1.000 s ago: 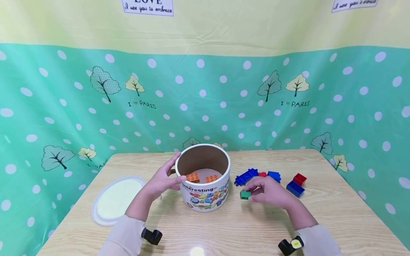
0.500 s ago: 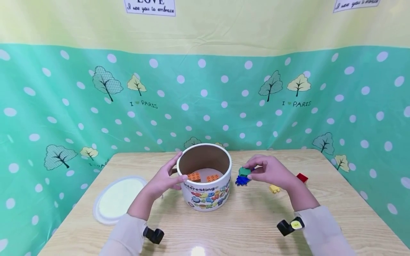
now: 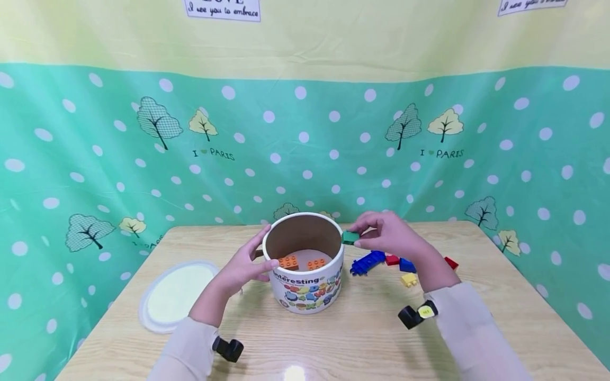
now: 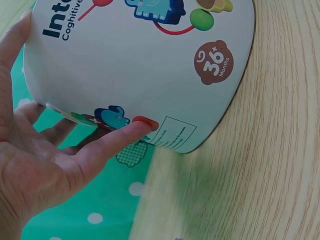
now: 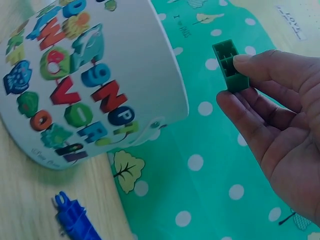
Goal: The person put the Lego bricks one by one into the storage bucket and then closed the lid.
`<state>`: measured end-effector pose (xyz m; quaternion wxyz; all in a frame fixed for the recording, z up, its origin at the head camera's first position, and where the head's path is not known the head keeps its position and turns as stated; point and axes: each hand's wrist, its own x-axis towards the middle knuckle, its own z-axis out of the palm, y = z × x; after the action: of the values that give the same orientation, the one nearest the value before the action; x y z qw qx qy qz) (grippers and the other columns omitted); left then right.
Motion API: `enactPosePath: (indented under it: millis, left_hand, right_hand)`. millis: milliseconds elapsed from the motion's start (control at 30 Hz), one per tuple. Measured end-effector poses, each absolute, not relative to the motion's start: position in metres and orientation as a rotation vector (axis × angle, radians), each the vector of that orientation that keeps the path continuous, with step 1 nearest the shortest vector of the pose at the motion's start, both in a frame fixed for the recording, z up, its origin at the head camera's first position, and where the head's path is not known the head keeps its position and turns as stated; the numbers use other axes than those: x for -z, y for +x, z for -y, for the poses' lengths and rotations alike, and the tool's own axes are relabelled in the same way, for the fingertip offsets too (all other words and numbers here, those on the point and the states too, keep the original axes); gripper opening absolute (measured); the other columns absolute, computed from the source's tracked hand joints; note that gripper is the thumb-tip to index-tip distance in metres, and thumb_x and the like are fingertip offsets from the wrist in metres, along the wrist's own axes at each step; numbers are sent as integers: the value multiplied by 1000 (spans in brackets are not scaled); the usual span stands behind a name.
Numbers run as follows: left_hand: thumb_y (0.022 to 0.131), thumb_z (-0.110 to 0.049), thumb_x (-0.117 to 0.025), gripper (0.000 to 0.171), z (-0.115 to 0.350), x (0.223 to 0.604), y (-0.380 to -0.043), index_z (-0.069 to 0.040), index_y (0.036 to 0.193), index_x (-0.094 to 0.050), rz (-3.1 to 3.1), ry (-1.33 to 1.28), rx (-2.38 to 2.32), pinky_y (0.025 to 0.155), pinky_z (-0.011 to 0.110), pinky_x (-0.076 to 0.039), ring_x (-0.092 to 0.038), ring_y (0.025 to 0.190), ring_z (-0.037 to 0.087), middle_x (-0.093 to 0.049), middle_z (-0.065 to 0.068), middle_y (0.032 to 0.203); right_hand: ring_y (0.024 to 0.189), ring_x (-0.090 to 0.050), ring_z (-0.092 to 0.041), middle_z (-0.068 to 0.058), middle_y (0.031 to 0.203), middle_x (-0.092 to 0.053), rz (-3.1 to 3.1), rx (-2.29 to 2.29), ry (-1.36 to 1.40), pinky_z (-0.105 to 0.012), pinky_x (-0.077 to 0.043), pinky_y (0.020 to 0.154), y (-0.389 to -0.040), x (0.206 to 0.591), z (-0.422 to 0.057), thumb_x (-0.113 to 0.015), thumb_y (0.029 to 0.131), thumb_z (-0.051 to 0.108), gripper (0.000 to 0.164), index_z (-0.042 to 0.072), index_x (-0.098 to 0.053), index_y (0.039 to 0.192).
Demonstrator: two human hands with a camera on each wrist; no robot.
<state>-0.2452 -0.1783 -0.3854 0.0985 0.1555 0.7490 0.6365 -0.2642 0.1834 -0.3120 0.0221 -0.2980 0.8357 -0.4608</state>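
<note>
A white round bucket [image 3: 307, 293] with printed letters stands on the table, with orange toy bricks [image 3: 288, 262] visible inside. My left hand [image 3: 244, 267] rests against its left side, fingers spread and mostly straight, thumb at the rim. In the left wrist view, a finger touches the printed wall. At the bucket's right rim, my right hand [image 3: 387, 234] pinches a green toy brick [image 3: 351, 237] between thumb and fingers. The right wrist view shows the hollow side of that green brick [image 5: 230, 65], held apart from the bucket wall [image 5: 145, 60].
Right of the bucket lie a long blue piece [image 3: 368, 262], a red brick [image 3: 392, 260], a blue brick [image 3: 407, 265] and a yellow brick [image 3: 409, 279]. Another red brick [image 3: 450, 263] is partly behind the right arm. A white lid [image 3: 178, 296] lies at left. A polka-dot cloth [image 3: 305, 159] hangs behind.
My right hand has lifted the green brick from the table and carried it up and left to the bucket rim. The yellow brick has come into view. The left hand stays on the bucket.
</note>
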Motion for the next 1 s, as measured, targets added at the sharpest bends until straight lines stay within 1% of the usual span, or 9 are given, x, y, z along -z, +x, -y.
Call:
enactPosePath:
  millis: [133,300,400,500,733,867,1000]
  left_hand:
    - [84,-26,-77,94,179,385,-246,-28,157,-17,-2223,456,-1883,75,50,-58,-29,137,48,-14,8,161]
    - [84,-26,-77,95,179,384,-246,-28,157,-17,-2230,446,-1878,75,50,-58,-29,137,47,-16,8,161]
    - [84,-26,-77,96,179,384,-246,-26,158,-16,-2233,448,-1877,75,50,-58,-29,136,47,-17,8,160]
    - [83,-27,-78,96,178,385,-245,-27,157,-17,-2229,446,-1880,75,50,-58,-29,137,47,-17,7,161]
    - [83,-26,-77,95,178,387,-246,-28,157,-18,-2211,449,-1887,75,48,-58,-29,136,48,-14,9,161]
    - [83,-26,-78,95,179,388,-246,-28,157,-18,-2208,447,-1886,74,48,-58,-29,136,48,-14,10,161]
    - [83,-26,-78,95,179,387,-246,-28,157,-18,-2214,446,-1880,75,49,-58,-29,136,48,-14,11,161]
  right_hand:
    - [94,-66,-23,-6,103,-67,-2573,1439,-918,-32,-57,81,-267,304,-176,-77,83,7,26,8,-73,109]
    - [93,-68,-22,-7,106,-66,-2572,1431,-901,-33,-58,81,-272,296,-167,-77,83,7,26,7,-73,109]
    - [93,-68,-23,-7,107,-65,-2583,1414,-896,-33,-57,81,-278,293,-162,-78,82,8,26,7,-74,108]
    - [95,-66,-24,-8,107,-66,-2594,1389,-921,-34,-57,83,-283,290,-157,-79,82,8,26,6,-74,108]
    - [96,-65,-22,-5,105,-69,-2611,1334,-926,-34,-57,82,-292,285,-145,-79,83,13,26,8,-74,107]
    - [93,-65,-22,-5,101,-70,-2632,1302,-906,-34,-56,81,-298,285,-137,-79,82,12,25,7,-74,107]
    - [93,-66,-24,-7,98,-71,-2631,1300,-895,-34,-57,80,-304,285,-129,-79,82,9,25,5,-74,107]
